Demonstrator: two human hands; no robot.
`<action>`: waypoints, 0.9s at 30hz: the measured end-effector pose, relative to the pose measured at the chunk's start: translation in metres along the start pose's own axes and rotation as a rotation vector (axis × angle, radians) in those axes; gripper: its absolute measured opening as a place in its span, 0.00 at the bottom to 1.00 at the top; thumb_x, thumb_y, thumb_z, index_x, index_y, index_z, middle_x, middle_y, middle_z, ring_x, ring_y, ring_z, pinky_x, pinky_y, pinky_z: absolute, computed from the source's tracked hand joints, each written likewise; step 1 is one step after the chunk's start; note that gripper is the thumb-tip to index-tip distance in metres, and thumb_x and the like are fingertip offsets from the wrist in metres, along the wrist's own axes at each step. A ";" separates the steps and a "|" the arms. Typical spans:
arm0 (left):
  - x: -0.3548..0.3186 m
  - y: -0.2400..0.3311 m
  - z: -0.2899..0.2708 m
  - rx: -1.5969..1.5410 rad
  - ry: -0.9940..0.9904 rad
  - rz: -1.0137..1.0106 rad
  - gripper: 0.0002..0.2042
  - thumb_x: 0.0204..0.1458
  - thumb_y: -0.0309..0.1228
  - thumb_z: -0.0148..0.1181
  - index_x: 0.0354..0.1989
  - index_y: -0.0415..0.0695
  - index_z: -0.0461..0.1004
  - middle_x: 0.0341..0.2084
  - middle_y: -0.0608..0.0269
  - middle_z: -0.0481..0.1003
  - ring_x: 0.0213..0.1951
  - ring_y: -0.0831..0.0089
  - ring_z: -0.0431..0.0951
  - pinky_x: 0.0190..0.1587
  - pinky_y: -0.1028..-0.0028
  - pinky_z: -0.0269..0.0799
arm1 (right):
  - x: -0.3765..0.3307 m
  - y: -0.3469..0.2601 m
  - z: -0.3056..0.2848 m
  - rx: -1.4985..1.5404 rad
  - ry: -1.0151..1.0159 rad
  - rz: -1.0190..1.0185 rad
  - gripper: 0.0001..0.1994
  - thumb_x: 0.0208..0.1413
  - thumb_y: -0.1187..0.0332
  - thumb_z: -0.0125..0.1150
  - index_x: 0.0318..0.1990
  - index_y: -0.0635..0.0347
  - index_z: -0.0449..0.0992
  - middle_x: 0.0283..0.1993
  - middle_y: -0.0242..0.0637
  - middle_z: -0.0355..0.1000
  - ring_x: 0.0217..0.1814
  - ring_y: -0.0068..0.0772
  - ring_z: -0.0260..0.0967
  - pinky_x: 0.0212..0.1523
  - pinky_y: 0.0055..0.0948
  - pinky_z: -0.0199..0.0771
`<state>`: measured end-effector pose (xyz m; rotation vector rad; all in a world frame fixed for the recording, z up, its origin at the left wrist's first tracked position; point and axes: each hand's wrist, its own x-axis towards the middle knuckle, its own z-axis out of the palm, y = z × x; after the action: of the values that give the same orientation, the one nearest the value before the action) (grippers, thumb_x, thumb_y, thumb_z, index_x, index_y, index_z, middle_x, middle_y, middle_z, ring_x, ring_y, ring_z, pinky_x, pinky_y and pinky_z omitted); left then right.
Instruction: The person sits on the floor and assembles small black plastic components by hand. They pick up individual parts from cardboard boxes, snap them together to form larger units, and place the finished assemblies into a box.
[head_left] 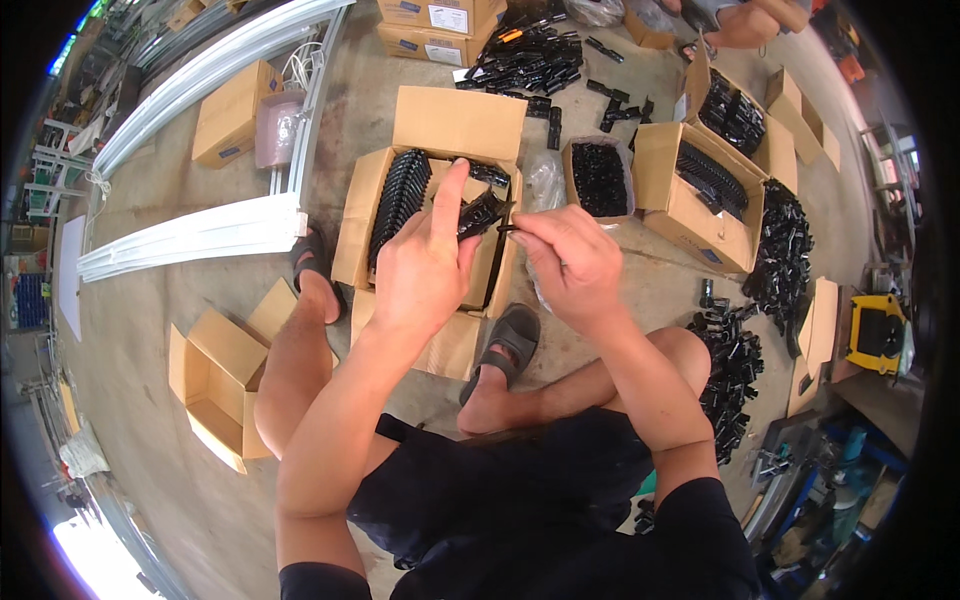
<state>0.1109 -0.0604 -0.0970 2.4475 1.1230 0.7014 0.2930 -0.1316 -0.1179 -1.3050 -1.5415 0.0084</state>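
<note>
My left hand point(425, 265) is over an open cardboard box point(458, 118), index finger stretched forward and the others curled. Against its thumb side it holds a glossy black part point(482, 213); the exact kind of part cannot be made out. Just right of that, my right hand point(575, 260) pinches a small, thin dark piece point(507, 228) at the black part's edge. Inside the box, a neat row of black parts point(402, 200) lines the left side. My left hand hides some of the box's inside.
A small box of tiny black pieces point(599, 178) stands to the right, beside a carton of stacked black parts point(695, 228). Loose black parts point(525, 55) lie in heaps ahead and at right. White metal rails point(200, 240) are at left, near an empty carton point(215, 385). Another person point(755, 25) sits far right.
</note>
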 end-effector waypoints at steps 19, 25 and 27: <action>-0.008 0.006 0.005 0.032 0.043 0.084 0.47 0.44 0.21 0.71 0.76 0.47 0.53 0.31 0.54 0.81 0.34 0.56 0.83 0.36 0.62 0.79 | -0.006 0.013 0.021 -0.253 -0.063 -0.241 0.11 0.47 0.73 0.70 0.40 0.55 0.85 0.17 0.29 0.66 0.17 0.31 0.67 0.19 0.32 0.66; -0.008 0.009 0.005 0.010 0.045 0.094 0.46 0.45 0.21 0.71 0.75 0.47 0.54 0.33 0.53 0.81 0.35 0.56 0.83 0.38 0.62 0.80 | -0.004 0.008 0.017 -0.306 -0.117 -0.203 0.13 0.46 0.73 0.68 0.41 0.53 0.85 0.17 0.29 0.67 0.17 0.31 0.68 0.18 0.32 0.66; -0.008 0.008 0.005 -0.015 0.032 0.050 0.45 0.45 0.21 0.71 0.74 0.47 0.56 0.34 0.53 0.82 0.36 0.55 0.84 0.38 0.61 0.80 | -0.004 0.008 0.018 -0.300 -0.123 -0.191 0.14 0.45 0.74 0.68 0.43 0.53 0.85 0.17 0.30 0.67 0.17 0.31 0.68 0.18 0.32 0.67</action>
<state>0.1135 -0.0721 -0.0996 2.4672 1.0677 0.7644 0.2859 -0.1205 -0.1332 -1.4035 -1.8196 -0.2782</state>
